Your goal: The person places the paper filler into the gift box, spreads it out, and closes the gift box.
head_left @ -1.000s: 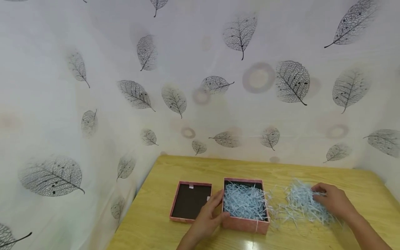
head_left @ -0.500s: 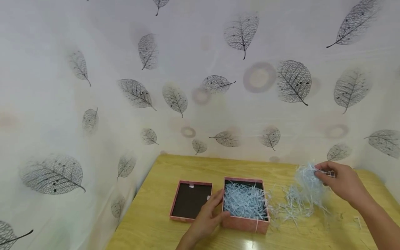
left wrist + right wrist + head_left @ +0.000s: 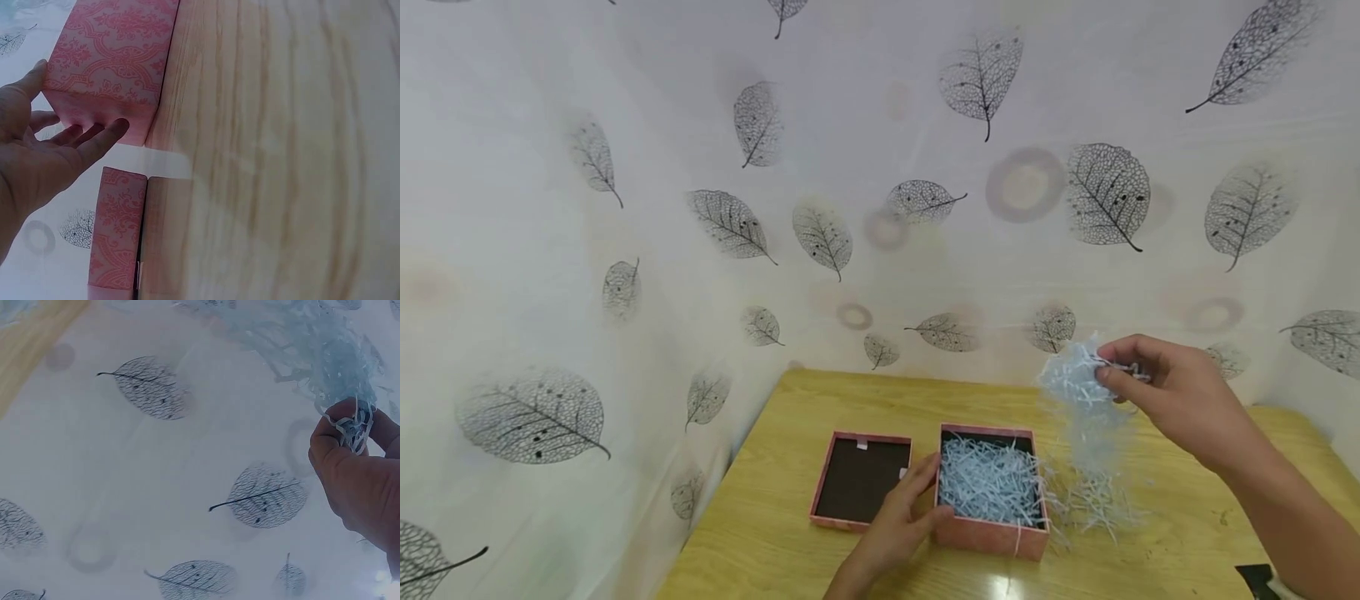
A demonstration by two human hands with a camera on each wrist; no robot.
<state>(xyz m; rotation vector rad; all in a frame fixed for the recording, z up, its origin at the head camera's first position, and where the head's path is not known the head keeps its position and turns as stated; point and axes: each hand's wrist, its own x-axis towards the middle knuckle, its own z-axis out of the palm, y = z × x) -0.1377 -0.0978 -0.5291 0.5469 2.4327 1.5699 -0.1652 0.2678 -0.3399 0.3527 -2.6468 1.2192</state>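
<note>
My right hand (image 3: 1180,400) pinches a clump of pale blue shredded paper (image 3: 1078,379) above the table, to the right of the box. Strands trail down from the clump, and in the right wrist view the shredded paper (image 3: 340,369) bunches between thumb and fingers. A pink patterned box (image 3: 992,537) with a dark inside holds more blue shreds. My left hand (image 3: 895,525) rests on the box's left side, thumb at the near corner. In the left wrist view, the fingers of the left hand (image 3: 50,144) lie spread against the wall of the box (image 3: 115,56).
A shallow pink lid (image 3: 861,483) with a dark inside lies left of the box on the wooden table (image 3: 760,550). Loose shreds (image 3: 1097,500) are scattered right of the box. A leaf-printed sheet (image 3: 880,125) hangs behind and at the left.
My right hand has picked up a clump of shredded paper from the pile, raised it and moved it left toward the box. The pile has shrunk. My left hand stays on the box.
</note>
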